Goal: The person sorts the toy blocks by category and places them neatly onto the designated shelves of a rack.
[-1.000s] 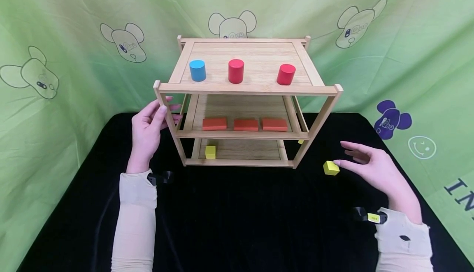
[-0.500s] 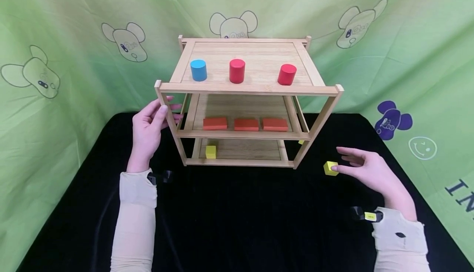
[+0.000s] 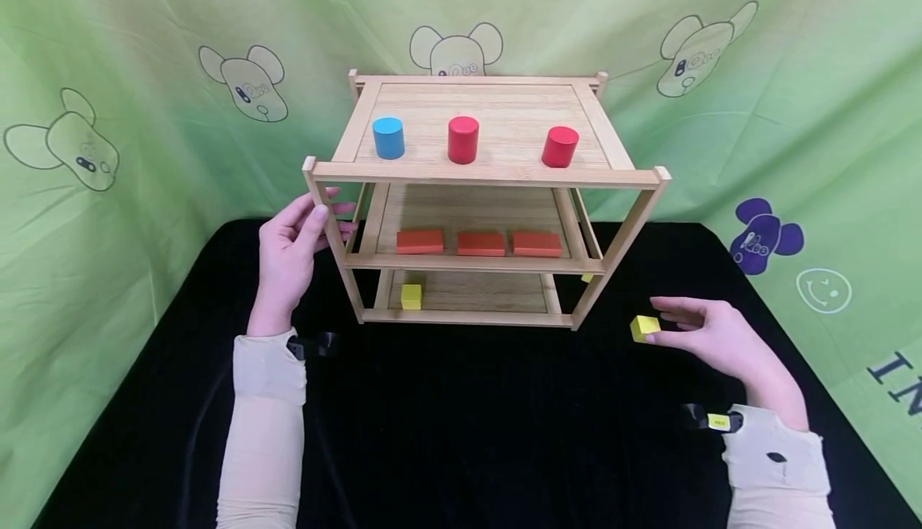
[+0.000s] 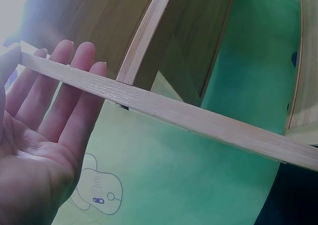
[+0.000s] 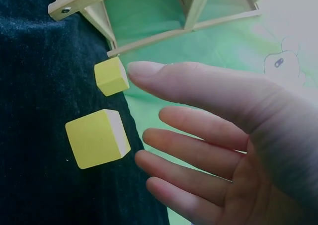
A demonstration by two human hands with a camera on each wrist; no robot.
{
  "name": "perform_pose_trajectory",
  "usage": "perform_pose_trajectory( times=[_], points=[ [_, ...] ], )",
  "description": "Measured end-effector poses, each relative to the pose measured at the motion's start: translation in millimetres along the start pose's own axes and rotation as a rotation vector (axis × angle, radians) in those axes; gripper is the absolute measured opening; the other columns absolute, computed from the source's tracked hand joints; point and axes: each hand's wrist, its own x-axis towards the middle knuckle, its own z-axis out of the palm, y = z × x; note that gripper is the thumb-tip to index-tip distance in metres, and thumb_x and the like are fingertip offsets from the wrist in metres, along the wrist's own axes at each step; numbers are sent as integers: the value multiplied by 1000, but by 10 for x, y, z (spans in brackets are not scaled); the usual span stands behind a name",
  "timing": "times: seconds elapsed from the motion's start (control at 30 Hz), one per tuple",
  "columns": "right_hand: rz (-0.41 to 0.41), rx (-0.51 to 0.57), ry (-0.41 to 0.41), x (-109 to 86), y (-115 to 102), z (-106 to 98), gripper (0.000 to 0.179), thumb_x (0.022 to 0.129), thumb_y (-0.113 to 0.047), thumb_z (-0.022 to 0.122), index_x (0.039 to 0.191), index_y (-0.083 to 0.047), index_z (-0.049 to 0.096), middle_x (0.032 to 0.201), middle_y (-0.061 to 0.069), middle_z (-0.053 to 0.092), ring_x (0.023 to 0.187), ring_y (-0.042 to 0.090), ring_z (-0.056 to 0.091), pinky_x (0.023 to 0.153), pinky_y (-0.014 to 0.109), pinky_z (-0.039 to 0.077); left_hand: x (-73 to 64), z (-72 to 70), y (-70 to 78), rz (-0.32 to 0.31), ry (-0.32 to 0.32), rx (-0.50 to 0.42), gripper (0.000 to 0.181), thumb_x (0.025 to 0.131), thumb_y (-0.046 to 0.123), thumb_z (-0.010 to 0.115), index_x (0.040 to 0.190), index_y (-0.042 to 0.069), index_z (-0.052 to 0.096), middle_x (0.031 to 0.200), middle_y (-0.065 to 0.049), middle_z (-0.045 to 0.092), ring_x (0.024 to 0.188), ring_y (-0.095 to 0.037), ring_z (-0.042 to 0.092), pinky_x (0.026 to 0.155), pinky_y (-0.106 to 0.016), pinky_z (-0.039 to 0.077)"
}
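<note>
A three-tier wooden shelf (image 3: 475, 171) stands on the black cloth. My left hand (image 3: 286, 261) holds its front left post (image 4: 164, 111), with the thumb in front and the fingers behind. Over on the right, a yellow cube (image 3: 643, 328) lies on the cloth beside the shelf. My right hand (image 3: 720, 341) is just right of that cube, fingers extended and spread from the thumb, holding nothing; the right wrist view shows a gap between the fingers and the cube (image 5: 97, 139). Another yellow cube (image 5: 110, 77) lies farther back, mostly hidden by the shelf's right leg in the head view.
On the top tier stand a blue cylinder (image 3: 389, 138) and two red cylinders (image 3: 463, 141). Three red-orange blocks (image 3: 480, 244) line the middle tier. A yellow cube (image 3: 411, 297) sits at the left of the bottom tier. Green printed fabric (image 3: 173, 161) hangs around the table.
My right hand has moved slightly left and downward, closer to the near yellow cube. My left hand keeps its hold on the post, and the blocks stay in place.
</note>
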Motion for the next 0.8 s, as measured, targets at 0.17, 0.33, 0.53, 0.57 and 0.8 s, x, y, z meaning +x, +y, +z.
perform_pose_trajectory(
  times=[0.17,0.33,0.53,0.57,0.8],
  points=[
    [2,-18,-27,9,34,12,63,86,-30,85,134,3,63,123,23,68,107,22,69,80,6,44,-2,1,-6,-1,7,-7,28,106,11,56,128,-4,67,107,-16,74,85,-32,74,81,-40,61],
    [7,-14,-48,16,55,21,60,86,-27,85,132,6,64,118,22,70,105,29,70,78,8,47,-1,2,-2,-5,1,-8,28,106,12,57,127,-4,67,107,-17,74,86,-32,74,81,-41,61],
    [12,-15,-22,24,98,45,55,86,-21,85,128,8,65,113,23,71,98,23,73,73,8,48,-2,0,-2,-11,-8,-25,32,106,13,58,128,-9,64,108,-18,74,87,-32,74,81,-40,61],
    [10,-17,-16,27,107,52,54,86,-21,85,127,8,66,112,23,72,96,22,73,73,8,48,-3,2,0,-10,-8,-21,33,106,14,58,128,-9,64,107,-18,74,87,-32,74,81,-40,61],
    [8,-22,8,56,175,98,48,87,-20,84,123,7,69,106,20,74,87,4,70,71,9,49,-2,12,12,-12,-1,-34,32,105,14,58,128,-7,65,108,-18,74,87,-32,74,81,-40,61]
  ],
)
